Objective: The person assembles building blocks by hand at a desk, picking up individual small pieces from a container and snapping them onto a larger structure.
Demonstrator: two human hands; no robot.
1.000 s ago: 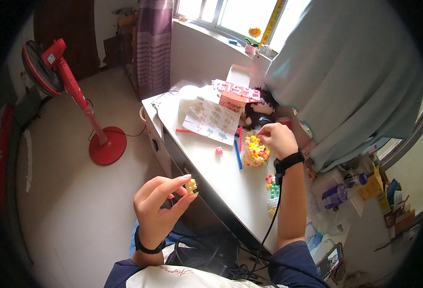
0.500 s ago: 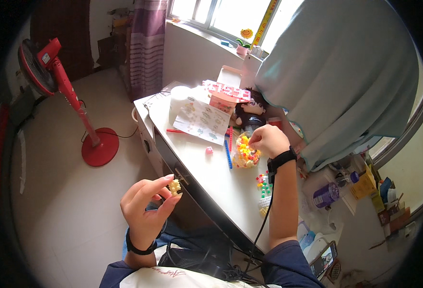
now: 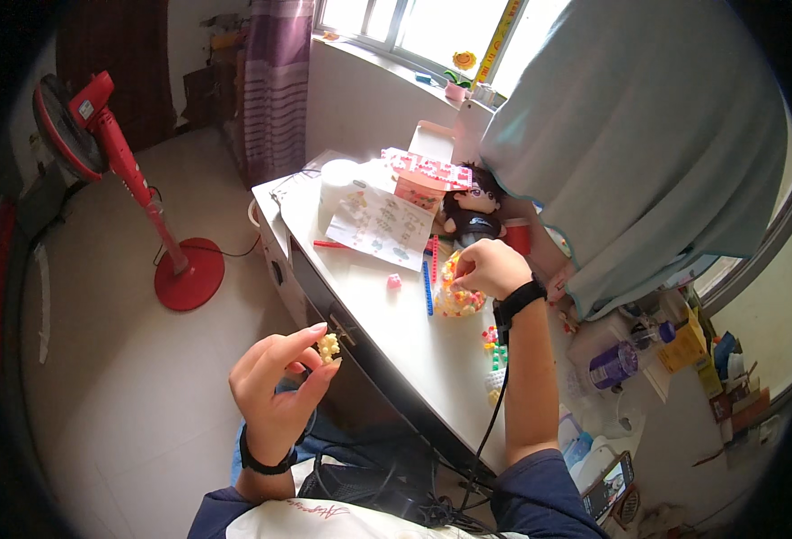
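Note:
Between the thumb and fingers of my left hand (image 3: 272, 386) is a small cream cluster of toy building blocks (image 3: 327, 349), held off the desk's front edge. My right hand (image 3: 497, 269) reaches over the desk into a clear bag of small blocks (image 3: 459, 304), mostly yellow, orange, red and white. Its fingers are pinched together at the bag's mouth, and whatever they hold is hidden. Left of the bag lie a blue studded strip (image 3: 428, 289), a red studded strip (image 3: 435, 256) and a small pink block piece (image 3: 394, 281).
A printed sheet (image 3: 378, 232) lies on the white desk (image 3: 387, 350) before an opened box (image 3: 418, 193) and a doll (image 3: 475, 223). Nearer my right forearm stands a small block model (image 3: 497, 357) with green stems. A black cable hangs by that forearm. A red fan (image 3: 136, 180) stands left.
My right hand has shifted slightly left and down, its fingers now lower at the bag. The left hand keeps its hold on the cream cluster, almost still.

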